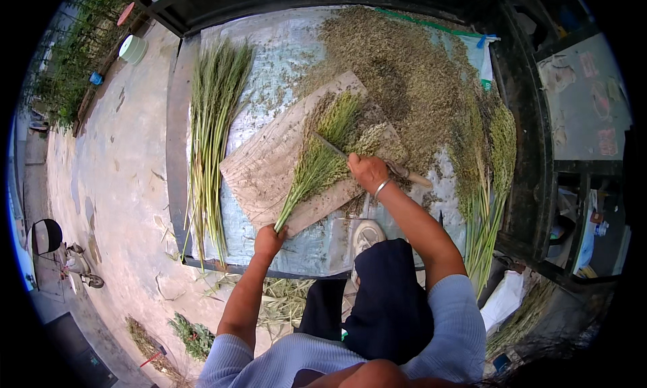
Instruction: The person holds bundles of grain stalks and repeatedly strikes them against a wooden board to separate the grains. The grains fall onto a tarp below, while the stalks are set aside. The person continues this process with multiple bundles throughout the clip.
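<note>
A green, seed-headed grass bundle [317, 169] is being clamped at its stems by the left hand [268, 240]. Its heads are lying fanned across the wooden board [269, 169]. A knife [377, 162] is being gripped tight in the right hand [367, 171].

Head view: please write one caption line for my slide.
Left hand grips a green stalk bundle on a wooden board; right hand scrapes it with a blade.

The person wore a light grey-blue ribbed top whose sleeves were pushed up above the elbows, showing at the lower middle of the frame, so both forearms were bare. A thin silver bangle circled the wrist just below the right hand [368, 170]. The left hand [268, 240] carried no ring or band. Dark navy trousers covered the legs at lower centre.
</note>
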### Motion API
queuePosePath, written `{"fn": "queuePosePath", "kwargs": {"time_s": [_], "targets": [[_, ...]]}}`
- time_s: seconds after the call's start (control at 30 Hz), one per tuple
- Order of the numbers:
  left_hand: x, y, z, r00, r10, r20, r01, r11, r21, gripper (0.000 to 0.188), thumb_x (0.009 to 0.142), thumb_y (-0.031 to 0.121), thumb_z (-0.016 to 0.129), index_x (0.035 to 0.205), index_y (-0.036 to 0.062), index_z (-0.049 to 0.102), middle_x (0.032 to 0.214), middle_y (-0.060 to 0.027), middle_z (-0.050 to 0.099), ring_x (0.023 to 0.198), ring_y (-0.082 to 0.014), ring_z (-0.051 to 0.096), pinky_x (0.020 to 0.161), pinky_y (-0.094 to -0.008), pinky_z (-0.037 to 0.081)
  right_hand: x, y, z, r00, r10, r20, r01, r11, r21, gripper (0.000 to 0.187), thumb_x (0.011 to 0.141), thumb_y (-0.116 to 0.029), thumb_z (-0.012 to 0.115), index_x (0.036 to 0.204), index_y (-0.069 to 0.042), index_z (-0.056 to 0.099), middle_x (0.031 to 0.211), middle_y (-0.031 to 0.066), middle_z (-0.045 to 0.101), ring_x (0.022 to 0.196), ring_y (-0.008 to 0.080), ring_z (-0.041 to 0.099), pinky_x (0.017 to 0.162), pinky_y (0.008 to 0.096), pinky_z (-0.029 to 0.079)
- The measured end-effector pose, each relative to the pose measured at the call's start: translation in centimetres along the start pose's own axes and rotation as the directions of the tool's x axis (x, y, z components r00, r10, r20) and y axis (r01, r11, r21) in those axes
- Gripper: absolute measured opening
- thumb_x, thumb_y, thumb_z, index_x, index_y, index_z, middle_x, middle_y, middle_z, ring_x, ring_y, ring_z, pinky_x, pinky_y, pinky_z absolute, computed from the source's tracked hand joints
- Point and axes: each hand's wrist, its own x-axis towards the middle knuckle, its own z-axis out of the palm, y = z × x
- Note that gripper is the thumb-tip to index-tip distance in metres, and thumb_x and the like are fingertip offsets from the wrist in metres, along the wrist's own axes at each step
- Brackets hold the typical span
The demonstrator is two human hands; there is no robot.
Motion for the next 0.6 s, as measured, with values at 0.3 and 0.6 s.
{"fn": "queuePosePath", "kwargs": {"time_s": [0.3,0.6], "targets": [[0.0,1.0,0.4,0.997,-0.037,-0.069,0.042,0.996,0.076,0.038,0.082,0.038,0.058,0.078,0.0005,0.063,0.073,-0.0235,0.062,0.070,-0.0407,0.061,0.064,-0.0481,0.048,2.8,0.0,-6.8,0.972,0.136,-0.191,-0.149,0.987,-0.054,0.018,0.088,-0.018,0.053,0.083,-0.007,0.040,0.056,0.0117,0.053,0.048,0.0285,0.056,0.040,0.0412,0.042],[-0.9,0.6,1.4,0.980,-0.047,-0.193,0.088,0.973,0.212,0.030,0.080,0.034,0.060,0.080,0.0046,0.057,0.071,-0.0196,0.062,0.066,-0.0384,0.061,0.059,-0.0485,0.048,2.9,0.8,-3.0,0.990,-0.022,0.137,0.030,0.998,-0.056,0.012,0.086,-0.011,0.048,0.095,-0.003,0.048,0.058,0.0143,0.057,0.050,0.0340,0.057,0.041,0.0454,0.044]]}}
